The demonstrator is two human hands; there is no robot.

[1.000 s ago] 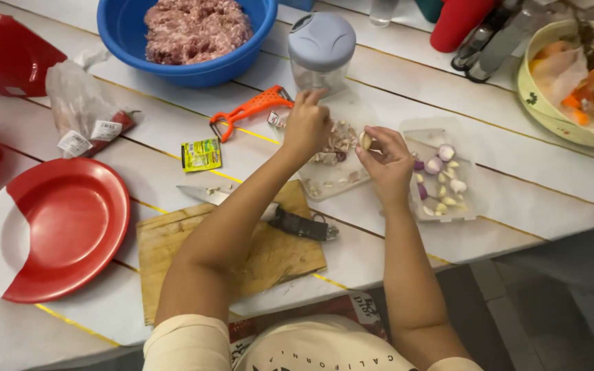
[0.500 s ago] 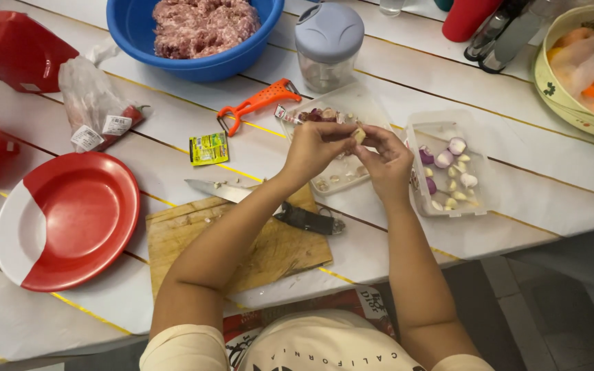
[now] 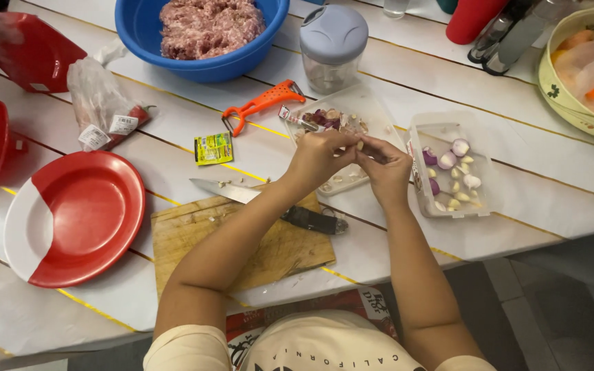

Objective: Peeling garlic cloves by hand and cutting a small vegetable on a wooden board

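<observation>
Plates came first at the far left: a red plate (image 3: 70,216) lay on the white tabletop (image 3: 551,199), with a bagged bundle (image 3: 101,103) beyond it and a blue bowl of minced meat (image 3: 204,31) farther off. Nearer the middle we saw a wooden cutting board (image 3: 242,247) with a knife (image 3: 269,203) laid across its far edge, and an orange peeler (image 3: 259,104) beside a small yellow-green sachet (image 3: 213,148). Our left hand (image 3: 317,158) and right hand (image 3: 386,168) met just above a clear tray of peelings (image 3: 335,127), fingers pinched together on a small pale garlic clove (image 3: 360,145) held between both hands. Right of them stood a clear tub (image 3: 448,168) of peeled cloves and shallots, then a cream bowl (image 3: 558,89) at the far right.
</observation>
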